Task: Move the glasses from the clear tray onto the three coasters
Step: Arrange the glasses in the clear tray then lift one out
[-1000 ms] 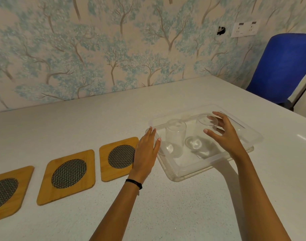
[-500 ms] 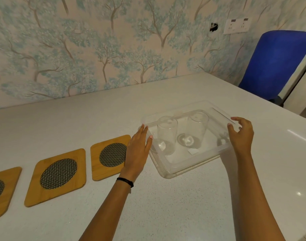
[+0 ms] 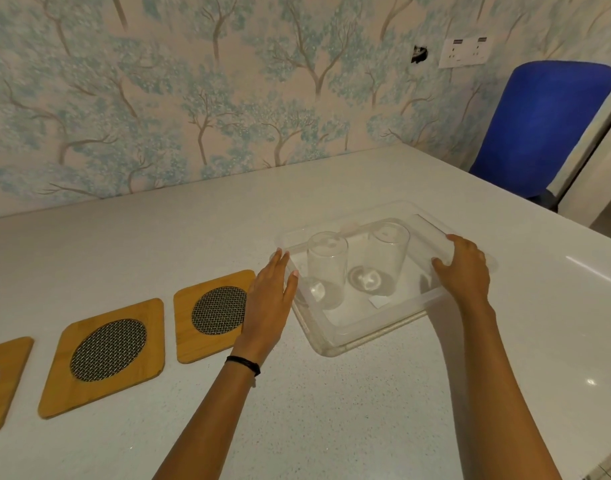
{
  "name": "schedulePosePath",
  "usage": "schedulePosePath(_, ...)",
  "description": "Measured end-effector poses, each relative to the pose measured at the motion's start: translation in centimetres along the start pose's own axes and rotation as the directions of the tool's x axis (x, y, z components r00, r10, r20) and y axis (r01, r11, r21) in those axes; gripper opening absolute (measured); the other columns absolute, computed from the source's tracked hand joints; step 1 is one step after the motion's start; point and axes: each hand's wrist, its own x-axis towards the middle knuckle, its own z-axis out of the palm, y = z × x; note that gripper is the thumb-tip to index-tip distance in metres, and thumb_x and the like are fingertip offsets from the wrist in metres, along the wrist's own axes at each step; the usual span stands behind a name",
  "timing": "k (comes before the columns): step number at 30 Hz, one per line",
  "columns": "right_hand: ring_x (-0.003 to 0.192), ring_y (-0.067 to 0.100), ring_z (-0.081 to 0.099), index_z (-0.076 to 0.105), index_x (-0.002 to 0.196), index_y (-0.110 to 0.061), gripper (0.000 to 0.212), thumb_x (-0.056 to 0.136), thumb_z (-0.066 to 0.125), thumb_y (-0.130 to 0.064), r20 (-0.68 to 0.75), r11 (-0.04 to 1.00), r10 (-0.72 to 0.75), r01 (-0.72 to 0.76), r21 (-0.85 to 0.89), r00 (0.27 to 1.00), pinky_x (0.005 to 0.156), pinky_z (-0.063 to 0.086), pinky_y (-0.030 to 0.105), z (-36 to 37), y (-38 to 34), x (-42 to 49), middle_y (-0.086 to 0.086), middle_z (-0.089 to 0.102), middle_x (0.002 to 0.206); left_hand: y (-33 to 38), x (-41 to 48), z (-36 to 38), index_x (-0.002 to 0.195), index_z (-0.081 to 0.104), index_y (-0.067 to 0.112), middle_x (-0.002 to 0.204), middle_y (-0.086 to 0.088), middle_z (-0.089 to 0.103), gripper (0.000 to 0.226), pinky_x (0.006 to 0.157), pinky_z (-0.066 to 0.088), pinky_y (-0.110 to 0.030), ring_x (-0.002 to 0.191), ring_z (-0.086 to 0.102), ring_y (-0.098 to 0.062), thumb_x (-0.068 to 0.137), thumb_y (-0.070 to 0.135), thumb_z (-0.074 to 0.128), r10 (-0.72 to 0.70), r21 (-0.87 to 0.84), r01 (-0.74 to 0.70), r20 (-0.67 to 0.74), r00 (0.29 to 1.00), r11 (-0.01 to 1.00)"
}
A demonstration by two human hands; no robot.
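Note:
A clear tray (image 3: 373, 325) lies on the white table. Two clear glasses stand upright in it, one on the left (image 3: 326, 263) and one on the right (image 3: 389, 252). My left hand (image 3: 267, 301) lies flat against the tray's left rim with straight fingers and holds nothing. My right hand (image 3: 465, 268) grips the tray's right rim, thumb inside. Left of the tray is a row of three wooden coasters with dark mesh centres: near (image 3: 210, 313), middle (image 3: 106, 355), and far (image 3: 2, 372), which is cut off by the frame edge. All three are bare.
A blue chair (image 3: 539, 126) stands beyond the table's right corner. The wallpapered wall runs along the table's back edge, with a white socket plate (image 3: 465, 51) on it. The table's right edge falls away beside the tray.
My right hand drew back from the right glass, moved to the tray's right rim and closed on it. The left hand stayed at the left rim.

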Motion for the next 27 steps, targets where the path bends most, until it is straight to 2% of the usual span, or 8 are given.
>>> schedulePosePath(7,0.122,0.04,0.043,0.042,0.134,-0.008,0.057,0.083,0.065,-0.021,-0.008,1.0,0.018,-0.018,-0.007,1.0,0.096,0.041,0.048,-0.1,-0.3,-0.1,0.024,0.044,0.135,0.4,-0.1,-0.3,0.146,0.017,0.028,0.157,0.008,0.017,0.051,0.116,0.011,-0.027,0.142,0.018,-0.006,0.099,0.045,0.023,-0.009,0.023,0.009,0.026,1.0,1.0)
schedulePosePath(12,0.12,0.039,0.045,0.042,0.133,-0.01,0.062,0.08,0.069,-0.027,0.001,0.999,0.047,-0.047,0.009,0.999,0.093,0.043,0.048,-0.3,-0.6,-0.2,0.023,0.045,0.132,1.3,-0.1,-0.6,0.147,0.017,0.022,0.157,0.002,0.017,0.05,0.12,0.016,-0.036,0.143,0.018,-0.01,0.1,0.036,0.026,-0.029,0.017,0.028,0.051,0.998,0.999)
schedulePosePath(16,0.121,0.04,0.045,0.035,0.137,-0.01,0.074,0.078,0.071,-0.035,0.089,0.996,0.067,-0.06,-0.073,0.994,0.096,0.041,0.05,-0.5,-0.7,0.1,0.024,0.045,0.133,2.0,0.9,-2.0,0.147,0.018,0.019,0.158,-0.001,0.014,0.052,0.119,0.016,-0.037,0.144,0.017,-0.017,0.099,0.035,0.033,-0.074,0.046,0.067,0.158,0.985,0.997)
schedulePosePath(22,0.122,0.04,0.048,0.019,0.144,-0.013,0.086,0.079,0.066,-0.045,0.302,0.979,0.058,0.006,-0.205,0.952,0.098,0.043,0.052,-0.8,-0.5,1.5,0.021,0.045,0.138,3.4,3.3,-3.8,0.148,0.003,0.014,0.159,-0.003,-0.006,0.07,0.117,0.012,-0.038,0.146,0.007,-0.025,0.096,0.041,0.042,-0.208,0.178,0.14,0.457,0.865,0.974)
schedulePosePath(27,0.121,0.039,0.05,0.019,0.144,-0.017,0.084,0.079,0.065,-0.046,0.338,0.981,0.015,0.051,-0.185,0.941,0.098,0.043,0.051,-0.8,0.0,2.5,0.018,0.047,0.137,3.6,4.1,-4.4,0.148,-0.004,0.014,0.158,-0.003,-0.013,0.082,0.117,0.008,-0.038,0.146,0.001,-0.024,0.092,0.046,0.046,-0.246,0.244,0.129,0.55,0.798,0.961)
